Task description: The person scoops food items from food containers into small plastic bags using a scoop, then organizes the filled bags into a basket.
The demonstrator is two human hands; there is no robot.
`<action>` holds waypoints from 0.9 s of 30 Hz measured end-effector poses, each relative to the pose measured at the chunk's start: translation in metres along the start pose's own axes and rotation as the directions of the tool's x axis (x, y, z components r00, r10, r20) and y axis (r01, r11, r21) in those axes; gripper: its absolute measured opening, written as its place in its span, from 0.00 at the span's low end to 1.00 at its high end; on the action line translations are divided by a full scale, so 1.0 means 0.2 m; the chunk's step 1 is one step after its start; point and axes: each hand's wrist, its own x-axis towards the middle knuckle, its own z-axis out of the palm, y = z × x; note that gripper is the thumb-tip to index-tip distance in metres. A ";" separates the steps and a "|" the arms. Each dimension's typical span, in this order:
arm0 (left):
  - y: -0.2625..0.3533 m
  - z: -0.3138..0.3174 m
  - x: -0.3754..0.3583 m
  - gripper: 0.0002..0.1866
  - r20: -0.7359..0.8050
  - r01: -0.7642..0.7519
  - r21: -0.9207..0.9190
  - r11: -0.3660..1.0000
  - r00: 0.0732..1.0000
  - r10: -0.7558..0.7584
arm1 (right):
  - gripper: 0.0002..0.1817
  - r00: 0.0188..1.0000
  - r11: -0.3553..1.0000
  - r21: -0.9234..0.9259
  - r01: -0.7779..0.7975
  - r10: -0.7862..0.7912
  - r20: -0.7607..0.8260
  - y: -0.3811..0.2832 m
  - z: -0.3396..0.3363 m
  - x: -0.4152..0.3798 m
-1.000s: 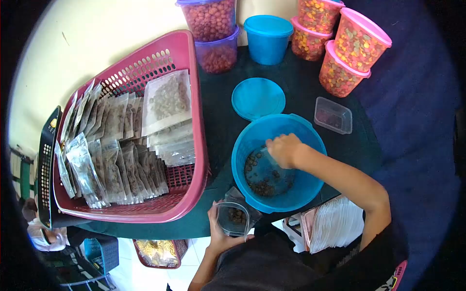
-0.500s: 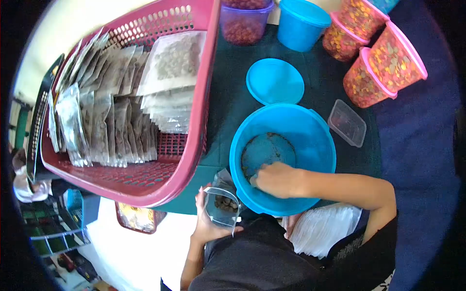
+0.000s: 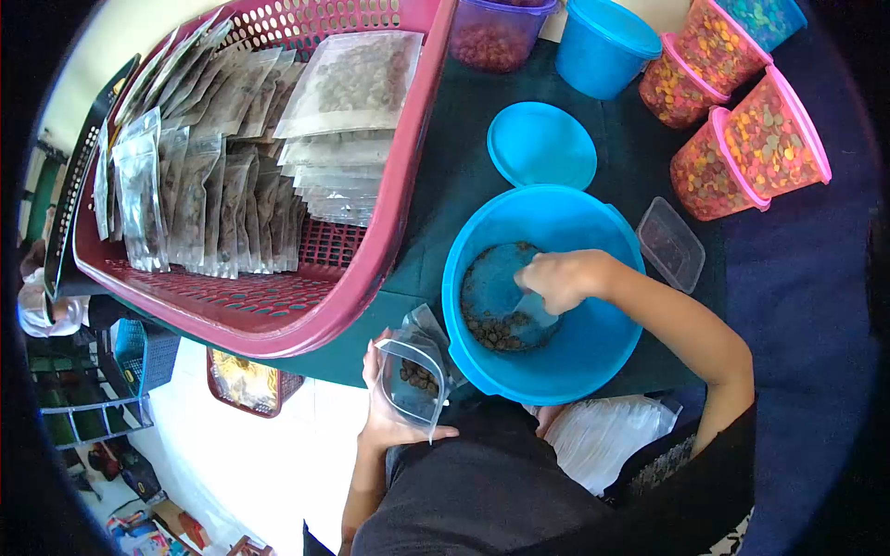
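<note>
My left hand [image 3: 382, 408] is wrapped around a clear zip pouch [image 3: 428, 408], its mouth held wide. Small brown lumps [image 3: 417, 375] lie inside the pouch. My right hand [image 3: 570, 281] reaches into a big round blue tub [image 3: 607, 334], fingers closed on a translucent scoop-like piece [image 3: 538, 309] whose exact kind is blurred. More brown lumps [image 3: 501, 332] gather on the tub's floor, on the side nearest my body. A round blue lid [image 3: 541, 145] lies just beyond the tub.
A pink basket [image 3: 371, 269] at left holds rows of filled pouches [image 3: 209, 199]. Pink-lidded tubs [image 3: 774, 130] of colourful pieces stand at back right, near a blue lidded tub [image 3: 603, 51]. A clear plastic box [image 3: 672, 243] sits right of the tub. Flat clear bags [image 3: 612, 435] rest by my lap.
My right hand has risen from the tub's near side toward its middle, uncovering the brown lumps and the translucent piece. The left hand still holds the pouch. The view has shifted slightly.
</note>
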 end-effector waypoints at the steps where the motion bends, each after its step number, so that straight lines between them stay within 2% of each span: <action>1: 0.00 0.00 0.00 0.74 0.005 -0.011 -0.007 1.000 1.000 0.011 | 0.14 1.000 1.000 0.000 0.000 0.000 0.003 0.02 0.03 0.02; 3: 0.00 0.01 -0.01 0.74 0.011 -0.021 -0.017 1.000 1.000 0.021 | 0.16 0.994 0.986 0.125 0.108 -0.107 -0.013 0.05 0.09 0.06; 6: 0.01 0.01 -0.02 0.73 0.013 -0.012 -0.041 0.999 1.000 0.013 | 0.17 0.996 0.993 0.108 0.045 -0.053 0.071 0.03 0.04 0.04; 7: 0.01 0.02 -0.02 0.69 -0.046 0.036 -0.098 0.995 0.998 -0.041 | 0.17 0.996 0.993 0.113 0.043 -0.051 0.070 0.02 0.02 0.05; 9: 0.00 0.04 0.00 0.62 -0.151 0.118 -0.220 0.968 0.977 -0.153 | 0.16 0.986 0.986 0.146 0.078 -0.055 -0.155 0.01 0.01 0.06; 10: -0.01 0.05 0.01 0.58 -0.196 0.153 -0.282 0.947 0.957 -0.213 | 0.12 0.932 0.990 0.025 0.139 -0.123 -0.340 -0.01 0.02 0.07; 11: -0.02 0.06 0.02 0.55 -0.236 0.184 -0.344 0.921 0.932 -0.274 | 0.12 0.932 0.990 0.030 0.135 -0.116 -0.343 -0.04 0.04 0.10; 13: -0.04 0.07 0.03 0.48 -0.304 0.233 -0.464 0.854 0.864 -0.401 | 0.11 0.886 0.975 -0.152 0.164 -0.213 -0.411 -0.10 0.08 0.15; 15: -0.08 0.09 0.04 0.41 -0.354 0.261 -0.581 0.771 0.772 -0.528 | 0.08 0.860 0.955 -0.246 0.167 -0.263 -0.436 -0.18 0.13 0.14; 17: -0.14 0.10 0.03 0.35 -0.380 0.262 -0.692 0.673 0.660 -0.648 | 0.09 0.713 0.923 -0.275 0.267 -0.382 -0.589 -0.20 0.26 0.16; 18: -0.27 0.07 -0.02 0.35 -0.379 0.263 -0.693 0.672 0.660 -0.649 | 0.09 0.704 0.913 -0.271 0.306 -0.408 -0.581 -0.22 0.29 0.15; 19: -0.50 0.02 -0.11 0.26 -0.427 0.206 -0.629 0.750 0.714 -0.555 | 0.09 0.694 0.900 -0.267 0.344 -0.435 -0.574 -0.23 0.31 0.13; 20: -0.62 -0.02 -0.16 0.22 -0.468 0.142 -0.559 0.817 0.759 -0.452 | 0.09 0.695 0.900 -0.267 0.343 -0.435 -0.573 -0.23 0.31 0.12; 21: -0.58 -0.01 -0.15 0.22 -0.468 0.142 -0.560 0.816 0.759 -0.453 | 0.09 0.746 0.906 -0.247 0.344 -0.423 -0.514 -0.23 0.30 0.11; 22: -0.53 -0.01 -0.14 0.24 -0.452 0.158 -0.576 0.802 0.756 -0.473 | 0.08 0.793 0.912 -0.226 0.342 -0.409 -0.451 -0.23 0.29 0.09; 23: -0.49 0.00 -0.14 0.31 -0.435 0.175 -0.591 0.787 0.753 -0.494 | 0.08 0.794 0.913 -0.224 0.340 -0.407 -0.451 -0.23 0.26 0.08; 27: -0.44 0.05 -0.15 0.38 -0.410 0.196 -0.495 0.846 0.806 -0.427 | 0.07 0.733 0.910 -0.337 0.242 -0.399 -0.552 -0.20 0.21 0.11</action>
